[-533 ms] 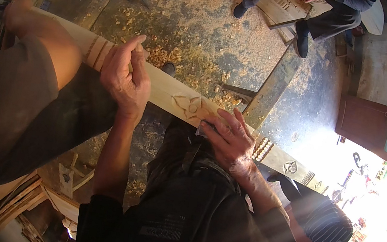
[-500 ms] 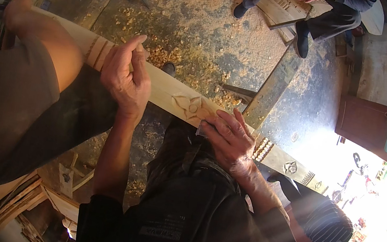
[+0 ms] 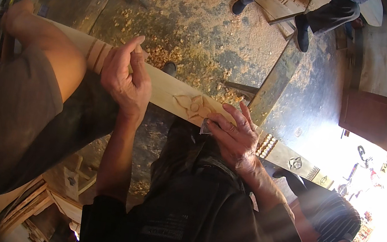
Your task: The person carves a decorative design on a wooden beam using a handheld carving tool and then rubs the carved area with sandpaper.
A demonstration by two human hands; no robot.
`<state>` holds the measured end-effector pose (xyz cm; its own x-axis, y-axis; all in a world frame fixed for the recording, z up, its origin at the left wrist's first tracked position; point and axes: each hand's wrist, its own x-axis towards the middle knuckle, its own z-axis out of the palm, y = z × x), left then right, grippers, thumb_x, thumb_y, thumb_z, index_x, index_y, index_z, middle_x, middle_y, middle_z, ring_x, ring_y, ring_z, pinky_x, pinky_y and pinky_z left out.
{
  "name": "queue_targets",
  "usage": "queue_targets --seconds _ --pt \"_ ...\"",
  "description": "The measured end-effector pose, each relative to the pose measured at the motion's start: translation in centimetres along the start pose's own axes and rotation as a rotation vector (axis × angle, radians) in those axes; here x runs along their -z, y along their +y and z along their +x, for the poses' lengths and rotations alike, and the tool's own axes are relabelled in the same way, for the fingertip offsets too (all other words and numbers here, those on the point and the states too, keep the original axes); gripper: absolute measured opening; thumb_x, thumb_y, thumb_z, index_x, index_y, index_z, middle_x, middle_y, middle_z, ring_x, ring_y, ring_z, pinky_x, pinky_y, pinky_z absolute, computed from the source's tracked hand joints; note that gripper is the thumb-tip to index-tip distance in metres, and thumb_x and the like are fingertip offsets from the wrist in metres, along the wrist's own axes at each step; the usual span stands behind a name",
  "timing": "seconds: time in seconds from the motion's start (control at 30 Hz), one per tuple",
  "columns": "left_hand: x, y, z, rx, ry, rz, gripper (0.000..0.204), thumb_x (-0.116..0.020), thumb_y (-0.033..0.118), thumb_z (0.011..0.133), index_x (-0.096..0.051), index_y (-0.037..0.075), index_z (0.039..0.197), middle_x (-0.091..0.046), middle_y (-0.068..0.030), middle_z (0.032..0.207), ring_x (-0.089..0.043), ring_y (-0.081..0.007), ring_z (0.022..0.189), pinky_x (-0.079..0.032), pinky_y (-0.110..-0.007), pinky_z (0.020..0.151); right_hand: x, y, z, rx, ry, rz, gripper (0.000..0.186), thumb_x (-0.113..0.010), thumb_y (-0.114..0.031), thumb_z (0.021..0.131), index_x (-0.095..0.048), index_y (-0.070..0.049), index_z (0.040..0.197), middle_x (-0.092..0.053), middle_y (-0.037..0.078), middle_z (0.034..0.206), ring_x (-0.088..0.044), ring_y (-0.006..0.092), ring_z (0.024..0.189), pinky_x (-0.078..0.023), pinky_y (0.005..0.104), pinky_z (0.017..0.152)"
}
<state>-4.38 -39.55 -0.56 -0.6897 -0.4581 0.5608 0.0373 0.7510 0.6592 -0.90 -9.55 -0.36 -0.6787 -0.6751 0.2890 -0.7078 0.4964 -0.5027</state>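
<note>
Board: slants across the view in front of the lap, high at left, lower at right.
Left grip: the left hand lies across the board, fingertips past its far edge; finger and thumb are bent close together, but I cannot tell whether they pinch anything.
Right grip: the right hand grasps a small grey scrap under its fingertips, by the near edge.
Flower: carved in the board, just left of the right fingers.
Between hands: a plain stretch of board, then the flower; the hands are well apart.
Far edge: floor strewn with shavings spreads widely past it; a shoe tip shows just beyond.
Near edge: dark trousers lie close below, leaving little room.
Left end: a neighbour's bent bare limb overlaps it.
Right end: past the beads and smaller carvings, it reaches near a person in a striped shirt.
</note>
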Motion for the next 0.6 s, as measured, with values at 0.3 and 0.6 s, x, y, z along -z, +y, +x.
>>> queue_targets --seconds 0.3,0.6 --pt "-0.1 -0.7 -0.2 -0.007 0.002 0.02 0.022 -0.068 0.001 0.11 -0.083 0.006 0.125 -0.078 -0.0118 0.092 -0.075 -0.0279 0.082 -0.058 -0.04 0.075 -0.4 0.4 -0.6 0.005 0.013 0.082 0.045 -0.083 -0.005 0.082 -0.084 -0.009 0.126 -0.08 0.005 0.141 -0.062 0.0315 0.154 -0.043 0.0649 0.134" --pt "0.3 0.0 0.0 0.043 -0.023 -0.018 0.023 -0.07 -0.001 0.108 -0.083 0.007 0.125 -0.08 -0.0096 0.093 -0.078 -0.0253 0.087 -0.059 -0.039 0.078 2.7 1.5 1.2 0.107 -0.138 0.07 0.047 -0.084 -0.006 0.083 -0.083 -0.01 0.13 -0.08 0.005 0.141 -0.062 0.0306 0.155 -0.046 0.0635 0.133"
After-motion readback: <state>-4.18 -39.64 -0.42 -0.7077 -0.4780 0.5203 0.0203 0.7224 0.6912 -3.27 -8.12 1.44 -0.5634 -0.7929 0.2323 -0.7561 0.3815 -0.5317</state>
